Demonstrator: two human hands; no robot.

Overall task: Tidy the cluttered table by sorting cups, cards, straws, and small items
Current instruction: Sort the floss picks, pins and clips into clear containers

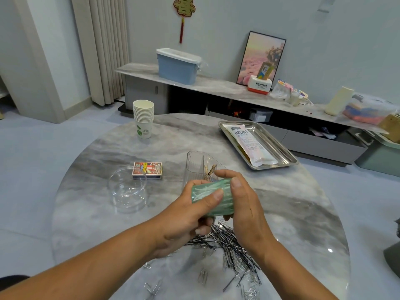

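Both my hands hold a small green translucent box (218, 199) with white sticks inside, above the round marble table (303, 213). My left hand (192, 211) grips it from the left with the thumb on top. My right hand (242, 204) wraps its right end. Behind the box stands a clear divided holder (194, 163) with a few brownish pieces in it. A pile of paper clips and hairpins (229, 250) lies under my hands. A deck of cards (147, 170), a clear round container (127, 191) and a stack of paper cups (143, 118) sit to the left.
A steel tray (281, 146) holding a white straw packet (251, 144) rests at the table's far right. Behind the table runs a long low cabinet (216, 85) with a blue bin (177, 66), a framed picture and assorted items.
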